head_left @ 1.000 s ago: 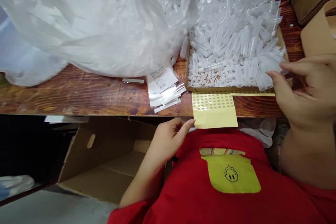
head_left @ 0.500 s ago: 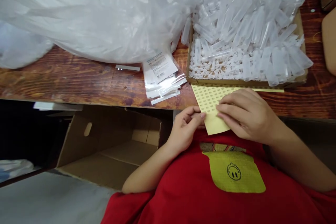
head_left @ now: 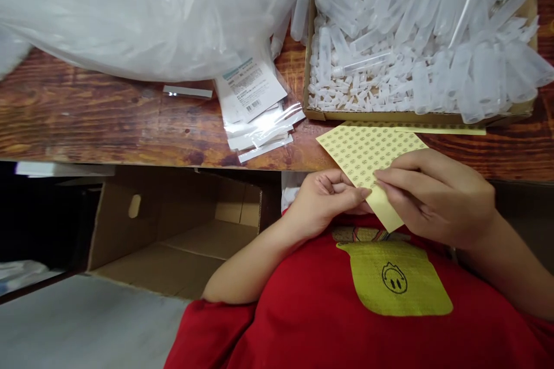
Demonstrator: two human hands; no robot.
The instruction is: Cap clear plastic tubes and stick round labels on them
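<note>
A pale yellow sheet of small round printed stickers [head_left: 361,153] lies slanted over the table's front edge, its lower corner sticking out past it. My left hand [head_left: 326,199] pinches the sheet's lower left side between thumb and fingers. On the printed face, near the bare lower strip, my right hand [head_left: 441,196] has its thumb and fingertips pressed together. Whether a single sticker is between those fingertips is too small to tell. Beyond the sheet stands a shallow cardboard tray [head_left: 367,117] heaped with translucent plastic tubes [head_left: 437,11] and small white plastic pieces [head_left: 359,92].
A large white plastic bag [head_left: 142,17] bulges across the back left. In front of it lie clear packets with printed labels [head_left: 259,104] and a thin strip [head_left: 187,92]. Another yellow sheet [head_left: 454,130] lies along the tray's front. Below the table edge is a cardboard box [head_left: 173,236].
The sticker sheet has turned, its lower corner swinging to the right. Both hands have shifted slightly right with it. The view has moved closer to the table.
</note>
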